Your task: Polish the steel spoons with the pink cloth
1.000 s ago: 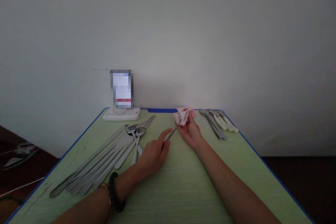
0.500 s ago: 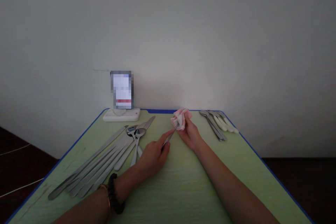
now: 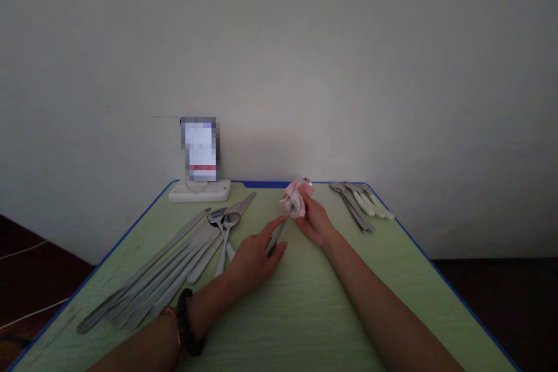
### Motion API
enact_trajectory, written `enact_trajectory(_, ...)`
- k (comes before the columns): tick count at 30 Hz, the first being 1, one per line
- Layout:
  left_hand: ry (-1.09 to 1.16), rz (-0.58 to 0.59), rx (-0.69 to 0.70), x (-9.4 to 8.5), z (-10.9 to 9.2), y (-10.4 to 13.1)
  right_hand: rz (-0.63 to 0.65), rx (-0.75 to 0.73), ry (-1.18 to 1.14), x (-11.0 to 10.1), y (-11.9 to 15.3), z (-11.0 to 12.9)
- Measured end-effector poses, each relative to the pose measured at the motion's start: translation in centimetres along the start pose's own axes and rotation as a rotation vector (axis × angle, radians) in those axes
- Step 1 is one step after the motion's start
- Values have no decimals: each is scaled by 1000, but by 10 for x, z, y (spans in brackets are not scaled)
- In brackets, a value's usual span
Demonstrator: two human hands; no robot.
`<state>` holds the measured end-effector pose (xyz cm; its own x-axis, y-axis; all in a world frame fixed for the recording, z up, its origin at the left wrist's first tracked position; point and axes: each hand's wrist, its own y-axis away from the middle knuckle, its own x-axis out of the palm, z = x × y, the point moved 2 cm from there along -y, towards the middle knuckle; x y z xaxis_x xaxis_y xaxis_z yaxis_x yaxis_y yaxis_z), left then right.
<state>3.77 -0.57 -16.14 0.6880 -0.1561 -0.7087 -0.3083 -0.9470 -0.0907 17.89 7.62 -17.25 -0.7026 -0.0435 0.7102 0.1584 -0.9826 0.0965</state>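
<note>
My left hand (image 3: 257,256) holds the handle of a metal spoon (image 3: 275,238) between thumb and fingers, above the middle of the table. My right hand (image 3: 316,222) is closed on a pink and white cloth (image 3: 297,197), which is wrapped around the spoon's upper part. The tip of the spoon's bowl shows beyond the cloth. Left of my left hand lie several metal knives (image 3: 174,267), with spoons (image 3: 231,221) on top of them.
At the back right lie dark metal spoons (image 3: 352,209) and several pieces with white handles (image 3: 370,203). A lit phone (image 3: 201,148) stands on a white block (image 3: 200,190) at the back left. The green table (image 3: 305,314) meets a wall.
The spoon's bowl now shows more beyond the cloth. My left thumb has moved a little away from the handle. The cloth has shifted slightly left.
</note>
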Motion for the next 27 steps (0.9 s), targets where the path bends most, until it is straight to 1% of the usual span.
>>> enact_trajectory(3, 3, 8, 15, 0, 1, -1, 9, -6, 0, -1, -2, -2)
enact_trajectory(9, -18, 51, 51, -3, -5, 0, -129, -145, -142, -4, -6, 0)
enact_trajectory(12, -45, 36, 37, -3, -6, 1, -155, -151, -153, -5, -7, 1)
enact_trajectory(15, -53, 24, 16, -2, -5, 2, -99, -113, -68, -4, -6, 0)
enact_trajectory(20, -24, 9, 8, -1, -3, 1, 89, 2, 93, 2, 3, -2)
enact_trajectory(22, -26, 5, 6, -1, -2, 1, 131, 50, 146, 4, 5, -3)
enact_trajectory(24, -29, 8, 24, -2, -2, 1, 121, 50, 150, 4, 5, -3)
enact_trajectory(27, -49, 30, 75, -2, -2, 1, 12, -29, 44, 2, -1, -3)
